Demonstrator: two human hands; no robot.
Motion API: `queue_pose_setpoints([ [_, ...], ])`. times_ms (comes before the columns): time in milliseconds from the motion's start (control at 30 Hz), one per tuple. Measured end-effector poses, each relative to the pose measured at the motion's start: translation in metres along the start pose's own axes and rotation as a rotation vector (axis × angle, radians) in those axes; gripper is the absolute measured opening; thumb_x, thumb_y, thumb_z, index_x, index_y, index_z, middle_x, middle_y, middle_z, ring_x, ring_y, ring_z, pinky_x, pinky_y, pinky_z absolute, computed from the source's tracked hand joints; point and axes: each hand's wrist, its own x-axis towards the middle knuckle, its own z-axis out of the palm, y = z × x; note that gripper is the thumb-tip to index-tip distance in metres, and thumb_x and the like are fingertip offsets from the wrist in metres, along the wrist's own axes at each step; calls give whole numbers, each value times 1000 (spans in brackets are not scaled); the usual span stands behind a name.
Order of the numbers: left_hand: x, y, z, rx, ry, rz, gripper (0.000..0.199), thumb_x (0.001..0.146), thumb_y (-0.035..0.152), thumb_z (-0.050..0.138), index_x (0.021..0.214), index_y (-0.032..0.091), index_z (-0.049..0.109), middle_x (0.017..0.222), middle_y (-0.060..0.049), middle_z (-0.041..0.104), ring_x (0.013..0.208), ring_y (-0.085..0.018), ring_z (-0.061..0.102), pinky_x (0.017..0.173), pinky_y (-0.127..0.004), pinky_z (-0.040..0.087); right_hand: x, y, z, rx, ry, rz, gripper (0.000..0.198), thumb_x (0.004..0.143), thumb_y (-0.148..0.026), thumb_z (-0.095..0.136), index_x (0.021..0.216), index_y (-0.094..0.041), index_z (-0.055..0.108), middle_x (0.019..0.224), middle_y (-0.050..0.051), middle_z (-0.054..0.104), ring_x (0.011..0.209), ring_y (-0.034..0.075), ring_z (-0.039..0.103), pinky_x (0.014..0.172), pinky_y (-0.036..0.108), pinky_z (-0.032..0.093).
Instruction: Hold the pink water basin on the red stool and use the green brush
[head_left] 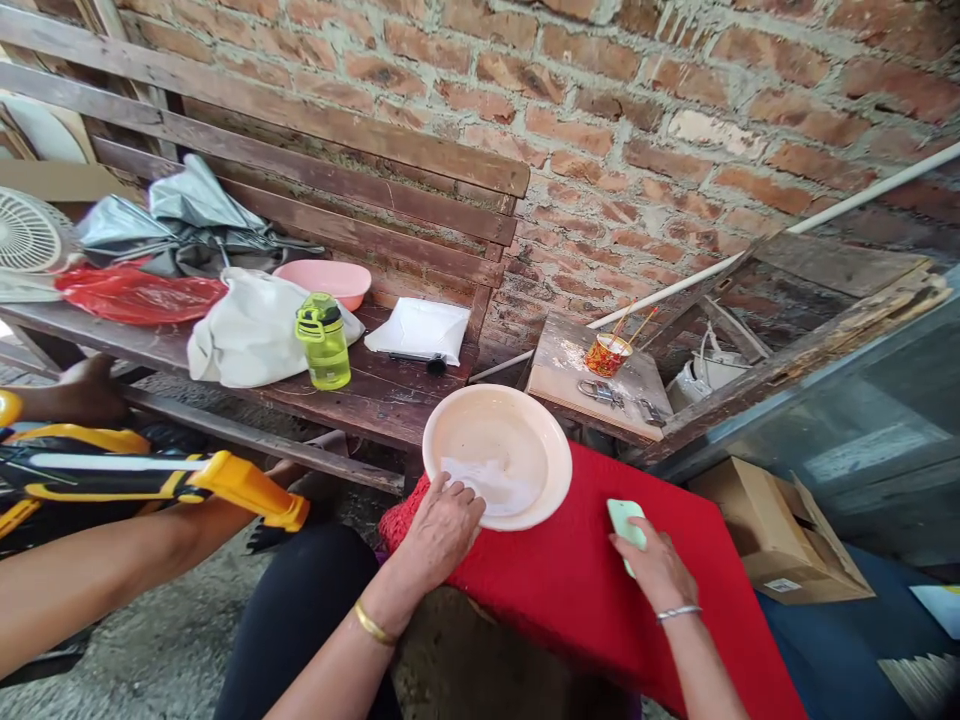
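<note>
A cream plastic basin (556, 455) stands on a red-covered table, holding water and a thin white cloth (504, 487). My left hand (442, 525) reaches over the basin's near-left rim, its fingers bent and closed at the cloth's edge; the fingertips are partly hidden. In my right hand (664, 570) is a pale green bar (627, 522) that looks like soap, gripped just above the red cloth (555, 570), right of the basin.
A wooden bench (390, 400) bears a green bottle (324, 345), a white bag (244, 335) and a pink basin (330, 278). Right of it, a small wooden stand (559, 370) carries a red tin (606, 356). A cardboard box (780, 545) sits far right. Another person's arm (150, 550) extends at left, beside a yellow-black tool (255, 490).
</note>
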Motion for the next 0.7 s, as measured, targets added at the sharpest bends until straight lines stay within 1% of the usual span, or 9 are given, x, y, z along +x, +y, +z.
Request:
queue_pose_setpoints([
  [67,-1,0,1,1,0,-2,15,95,16,53,94,20,68,93,-7,68,99,-25,60,108,-48,34,3,13,-13,-12,9,66,62,95,-58,39,145,-22,50,122,17,64,102,30,68,80,40,53],
  [100,-1,1,0,4,-6,-4,16,95,16,53,95,20,68,93,-7,68,99,-25,60,108,-49,34,1,10,-16,-14,22,64,63,96,-58,37,145,-21,49,122,18,64,103,30,68,79,41,53],
  [167,-1,2,-2,12,-19,-10,15,94,15,53,96,20,68,94,-6,68,100,-26,60,109,-50,33,-9,-11,-15,-3,42,3,61,96,-59,37,144,-24,49,123,16,63,102,29,68,79,39,53],
  [300,-1,8,-6,25,-19,11,15,93,18,57,103,21,67,98,-6,68,102,-27,60,107,-52,35,-25,-74,4,40,41,-180,51,95,-58,43,138,-33,54,123,8,63,100,25,68,79,34,51],
  [367,0,14,-5,26,-10,44,19,93,21,59,111,22,66,101,-6,68,102,-27,60,102,-49,38,-24,-89,13,60,32,-232,48,93,-57,49,136,-36,57,122,5,63,102,24,67,81,32,50],
  [400,1,17,-4,28,-3,65,22,94,22,60,115,22,65,102,-6,68,101,-27,60,100,-48,40,-21,-88,16,65,28,-244,48,92,-56,52,136,-37,57,123,5,63,104,24,67,82,32,49],
  [500,2,27,4,47,38,118,25,94,27,63,119,23,64,102,-5,69,99,-26,61,95,-44,41,-9,-54,17,65,24,-187,50,93,-53,52,140,-35,54,127,7,61,108,25,66,84,34,50],
  [600,4,24,13,41,117,149,25,95,32,64,117,22,66,101,-6,70,97,-26,62,92,-43,42,3,12,8,49,20,-40,55,96,-53,43,146,-29,50,127,11,61,110,27,66,87,37,50],
  [700,7,2,17,-20,258,125,24,99,38,57,113,22,69,98,-7,71,93,-25,63,87,-40,44,10,85,-7,33,19,106,60,97,-53,39,149,-22,47,120,14,64,110,26,67,92,36,50],
])
